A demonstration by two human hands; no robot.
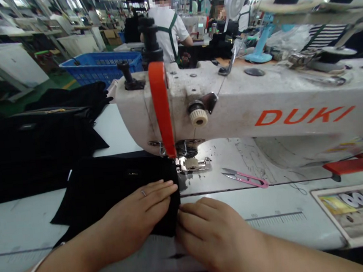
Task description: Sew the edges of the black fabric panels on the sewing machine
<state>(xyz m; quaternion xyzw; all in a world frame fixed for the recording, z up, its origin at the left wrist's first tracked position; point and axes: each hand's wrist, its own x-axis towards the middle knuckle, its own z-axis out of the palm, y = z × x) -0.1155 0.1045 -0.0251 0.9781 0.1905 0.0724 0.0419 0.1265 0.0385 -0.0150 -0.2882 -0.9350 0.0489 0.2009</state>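
A black fabric piece [109, 180] with a small label lies on the sewing machine bed, its right edge running up to the presser foot [180, 165]. My left hand [140, 209] rests flat on this fabric, fingers stretched toward its right edge. Close beside it, my right hand [209, 231] has its fingers curled, pinching the fabric's right edge below the needle area. The white sewing machine [242, 101] stands over the work, with an orange guard [161, 108] in front of the needle. The needle tip is hidden.
Pink-handled thread snips [245, 178] lie right of the presser foot. An inset tray [354, 218] holds bobbins and small tools. Black garments [36, 144] are piled on the left, near a blue basket [102, 66]. A person in a white shirt [167, 27] sits beyond the machine.
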